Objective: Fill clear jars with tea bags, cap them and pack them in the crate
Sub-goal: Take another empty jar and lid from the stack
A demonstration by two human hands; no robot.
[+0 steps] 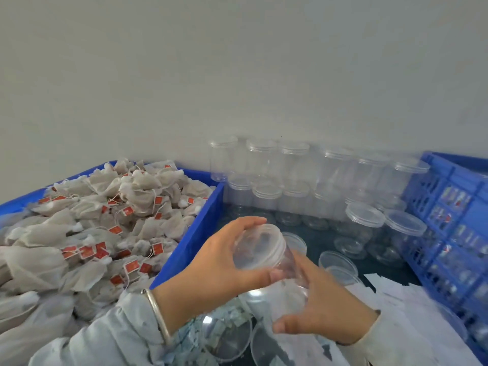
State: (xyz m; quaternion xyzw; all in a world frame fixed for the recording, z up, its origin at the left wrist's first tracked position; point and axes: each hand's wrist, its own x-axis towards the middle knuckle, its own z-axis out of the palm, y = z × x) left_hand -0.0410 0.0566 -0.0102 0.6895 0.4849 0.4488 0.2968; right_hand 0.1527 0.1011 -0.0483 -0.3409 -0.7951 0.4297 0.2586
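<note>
We hold a clear jar [274, 268] tilted in front of us with both hands. Our left hand [224, 262] curls over the lid [260, 245], fingers wrapped round its far rim and the thumb pressed along the near side. Our right hand [322, 305] grips the jar's body from below and the right, thumb stretched along the near wall, fingers bent behind it. A metal bangle [158, 315] sits on our left wrist above a pale sleeve [105, 336].

Just under the jar, loose lids [227, 336] and white paper slips [412, 305] lie on the dark table [324, 239]. The bare strip of table ahead of our hands is narrow, hemmed in on both sides.

To our left, the blue bin [195, 233] stands with its edge just beside our left wrist; it is heaped above its rim with tea bags [105, 220] carrying red tags. To our right, the blue slatted crate [454, 220] closes that side; we see capped jars through its slats.

Beyond our hands, two open lids [338, 260] lie flat, then capped empty jars [290, 175] stand stacked in two tiers against the wall [237, 62], which is plain and pale grey.
</note>
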